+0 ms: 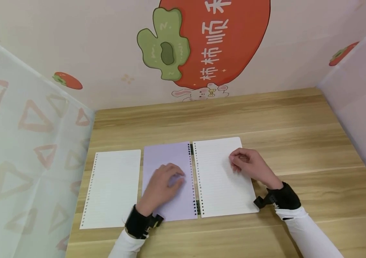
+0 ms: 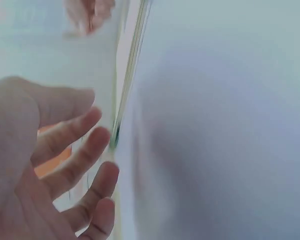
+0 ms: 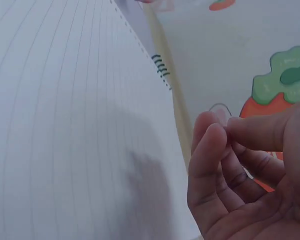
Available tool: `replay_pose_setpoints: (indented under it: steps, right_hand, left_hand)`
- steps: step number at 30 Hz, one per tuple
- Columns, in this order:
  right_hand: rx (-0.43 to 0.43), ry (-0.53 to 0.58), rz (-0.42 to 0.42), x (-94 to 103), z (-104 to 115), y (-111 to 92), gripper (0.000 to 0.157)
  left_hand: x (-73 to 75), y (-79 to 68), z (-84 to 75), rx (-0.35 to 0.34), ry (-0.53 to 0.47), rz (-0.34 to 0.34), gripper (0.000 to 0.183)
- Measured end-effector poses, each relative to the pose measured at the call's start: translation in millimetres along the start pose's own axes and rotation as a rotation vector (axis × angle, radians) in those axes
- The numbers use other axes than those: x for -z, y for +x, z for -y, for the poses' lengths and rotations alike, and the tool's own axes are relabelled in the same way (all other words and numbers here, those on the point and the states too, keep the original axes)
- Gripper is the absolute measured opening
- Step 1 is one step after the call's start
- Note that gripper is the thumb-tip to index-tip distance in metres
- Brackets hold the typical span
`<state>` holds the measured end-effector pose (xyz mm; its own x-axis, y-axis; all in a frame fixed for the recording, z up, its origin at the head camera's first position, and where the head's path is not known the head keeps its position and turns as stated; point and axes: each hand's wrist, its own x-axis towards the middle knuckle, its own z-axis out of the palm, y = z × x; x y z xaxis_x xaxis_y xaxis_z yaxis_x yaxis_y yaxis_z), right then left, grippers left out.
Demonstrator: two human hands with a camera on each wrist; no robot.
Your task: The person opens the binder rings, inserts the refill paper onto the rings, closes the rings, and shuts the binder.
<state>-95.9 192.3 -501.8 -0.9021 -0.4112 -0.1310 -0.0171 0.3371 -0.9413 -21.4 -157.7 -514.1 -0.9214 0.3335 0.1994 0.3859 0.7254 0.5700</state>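
A loose-leaf notebook lies spread open, with a pale purple cover [image 1: 163, 154] on the left and lined white paper [image 1: 216, 186] on the right. Short dark binder rings [image 1: 191, 149] join the halves at top and bottom. Over the purple cover hovers my left hand [image 1: 162, 184], its fingers loosely bent and apart, holding nothing. Above the lined paper's right edge is my right hand [image 1: 250, 165]. Its thumb tip meets its curled fingers [image 3: 206, 150], and nothing shows between them. Left of the cover lies a separate white punched sheet [image 1: 113, 190], or a stack of them.
The wood-grain table [image 1: 283, 129] extends behind and right of the notebook. A printed wall [image 1: 105, 46] with a large persimmon picture stands at the back, and side panels [image 1: 24, 150] flank the table. Each wrist wears a black strap [image 1: 284, 196] with a small camera.
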Motion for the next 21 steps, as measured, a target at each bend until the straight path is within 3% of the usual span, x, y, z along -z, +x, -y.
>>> replay_pose_setpoints:
  steps: [4,8,15,21]
  right_hand:
    - [0.096,-0.018,0.058,-22.4,14.4,14.0,0.027]
    - [0.134,-0.063,0.1,-42.4,34.7,25.7,0.025]
    - [0.256,-0.189,0.194,-83.0,58.8,44.2,0.023]
    - [0.408,-0.26,0.361,-139.8,71.7,52.8,0.028]
  left_hand:
    - [27.3,0.3,22.5,0.151,0.002,-0.106,0.013]
    - [51.1,-4.0,40.4,0.3,0.032,-0.175,0.021]
    - [76.6,-29.3,65.5,0.49,0.07,-0.227,0.036]
    - [100.5,-53.8,87.0,0.661,0.128,-0.272,0.045]
